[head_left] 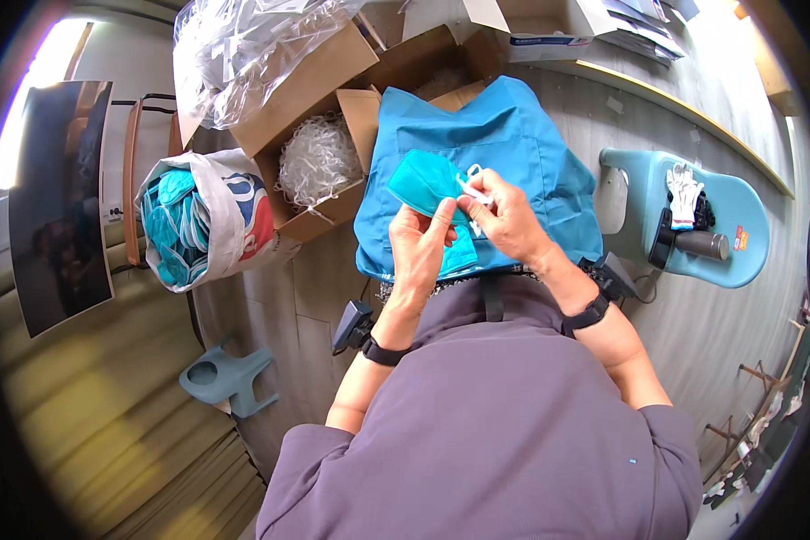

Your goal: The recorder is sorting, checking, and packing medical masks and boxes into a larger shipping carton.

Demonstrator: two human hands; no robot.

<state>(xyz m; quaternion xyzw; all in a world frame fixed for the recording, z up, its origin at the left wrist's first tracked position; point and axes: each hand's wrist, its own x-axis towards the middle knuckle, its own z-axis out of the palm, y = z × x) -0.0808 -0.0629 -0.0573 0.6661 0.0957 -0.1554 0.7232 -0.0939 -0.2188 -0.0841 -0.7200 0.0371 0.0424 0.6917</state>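
Note:
A teal folded face mask (pixel 423 180) is held over my lap. My left hand (pixel 418 238) pinches its lower edge between thumb and fingers. At the mask's right end, my right hand (pixel 504 216) is closed on a white elastic ear loop (pixel 477 175), part of which sticks up above the fingers. Beneath both hands spreads a blue apron (pixel 549 171) covering my lap. Another teal mask (pixel 460 254) lies on it, partly hidden by my left hand.
A white bag (pixel 234 193) full of teal masks stands at left. Beside it, a cardboard box (pixel 346 117) holds a heap of white elastic loops (pixel 319 160). On the right, a light-blue chair (pixel 733 193) carries white gloves (pixel 684 193) and a dark cylinder (pixel 702 245). A small stool (pixel 229 373) sits lower left.

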